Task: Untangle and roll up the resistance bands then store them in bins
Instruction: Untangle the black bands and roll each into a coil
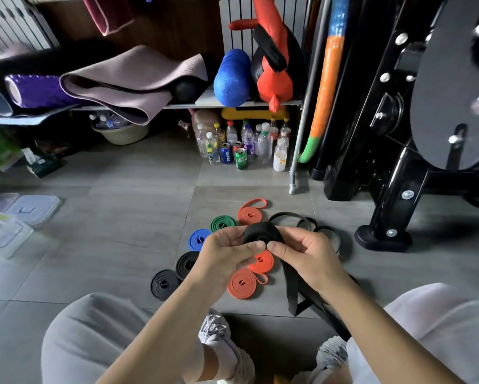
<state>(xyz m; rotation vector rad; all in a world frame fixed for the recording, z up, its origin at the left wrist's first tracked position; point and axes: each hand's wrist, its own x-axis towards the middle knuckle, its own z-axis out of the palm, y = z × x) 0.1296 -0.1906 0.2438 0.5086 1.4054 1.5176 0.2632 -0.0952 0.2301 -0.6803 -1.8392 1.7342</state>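
On the grey tiled floor (122, 217), between the person's knees, the rolling step is in hand. A wide black rubber resistance band (260, 234), partly wound into a thick coil, is held up above the floor. The left hand (227, 250) pinches the coil on one side and the right hand (304, 256) pinches it on the other, so both grips are closed on that one band. Its loose flat tail (291, 289) hangs down under the right wrist toward the floor.

Beneath the hands lie seven finished coils (242, 284): three orange, two black, one green, one blue. Just behind the hands is a tangle of thin black loops (309, 222), not yet rolled. The clear plastic bins (5, 236) sit well apart to the left.

To my eye the job is about midway. The next move calls for turning the coil while feeding the tail in flat and taut, or the rubber will likely spring open.
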